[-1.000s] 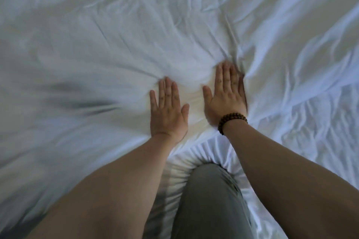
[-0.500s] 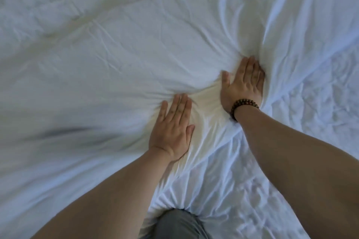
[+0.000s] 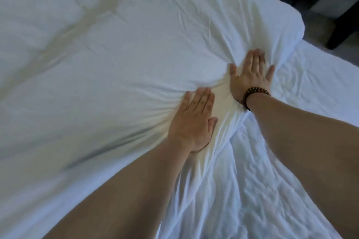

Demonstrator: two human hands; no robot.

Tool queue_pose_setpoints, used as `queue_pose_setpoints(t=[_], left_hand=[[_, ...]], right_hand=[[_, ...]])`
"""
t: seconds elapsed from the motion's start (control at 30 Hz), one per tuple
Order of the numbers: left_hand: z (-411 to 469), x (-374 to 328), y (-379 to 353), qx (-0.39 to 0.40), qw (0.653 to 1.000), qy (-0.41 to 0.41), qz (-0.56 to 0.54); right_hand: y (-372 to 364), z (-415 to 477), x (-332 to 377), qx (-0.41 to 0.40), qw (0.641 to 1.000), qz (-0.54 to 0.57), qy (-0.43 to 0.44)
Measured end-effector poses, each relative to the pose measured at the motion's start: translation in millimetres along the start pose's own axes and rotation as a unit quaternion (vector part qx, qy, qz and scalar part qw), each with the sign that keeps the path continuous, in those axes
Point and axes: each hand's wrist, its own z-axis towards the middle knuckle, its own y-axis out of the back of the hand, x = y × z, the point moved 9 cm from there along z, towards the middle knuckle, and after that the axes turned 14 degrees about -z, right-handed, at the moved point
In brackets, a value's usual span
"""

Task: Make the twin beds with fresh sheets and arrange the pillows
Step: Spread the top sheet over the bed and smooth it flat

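Observation:
A white duvet (image 3: 120, 48) covers most of the view, creased and bunched around both hands. My left hand (image 3: 193, 120) lies flat on it with fingers straight, pressing down near its lower edge. My right hand (image 3: 250, 75), with a brown bead bracelet at the wrist, presses flat on the duvet farther up and to the right, fingers spread. Below and right of the duvet's edge the wrinkled white bed sheet (image 3: 291, 170) shows. The duvet's rounded far corner (image 3: 287, 19) sits at the upper right.
Past the bed's far right corner lies dark floor with dark furniture legs (image 3: 342, 25). The bed's right edge (image 3: 340, 64) runs down the right side of the view.
Both hands have slid up and to the right across the duvet, pushing creases ahead of them. The view has shifted so the duvet's far corner and the floor appear; my knee has left view.

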Motion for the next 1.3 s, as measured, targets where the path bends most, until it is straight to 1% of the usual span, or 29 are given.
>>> queue_pose_setpoints(t=[0.13, 0.27, 0.4, 0.57, 0.67, 0.87, 1.03, 1.3], left_hand=[[52.2, -20.1, -5.0, 0.002, 1.0, -0.014, 0.018], [101.4, -37.2, -7.4, 0.001, 0.999, -0.034, 0.024], [142.8, -47.9, -7.5, -0.003, 0.999, -0.04, 0.027], [185.3, -53.7, -2.2, -0.017, 0.997, -0.048, 0.05], [195.9, -56.6, -0.9, -0.007, 0.996, -0.056, 0.063], [194.9, -53.2, -2.7, 0.011, 0.998, -0.053, 0.026], [199.8, -48.9, -9.3, -0.01, 0.998, -0.055, 0.002], [205.3, -39.8, -20.6, -0.045, 0.996, -0.072, -0.005]], right_hand=[[0.5, 27.6, -9.4, -0.036, 0.999, 0.002, 0.009], [8.4, 69.4, -34.3, -0.057, 0.998, 0.005, -0.014], [8.7, 121.8, -66.0, -0.047, 0.998, 0.026, -0.046], [2.5, 148.2, -70.5, -0.048, 0.996, 0.049, -0.054], [3.9, 150.2, -71.3, -0.059, 0.995, 0.053, -0.062], [-2.1, 150.1, -65.9, -0.066, 0.995, 0.038, -0.071], [-9.9, 154.4, -63.8, -0.077, 0.993, 0.038, -0.082], [-12.7, 158.2, -61.4, -0.095, 0.991, 0.03, -0.088]])
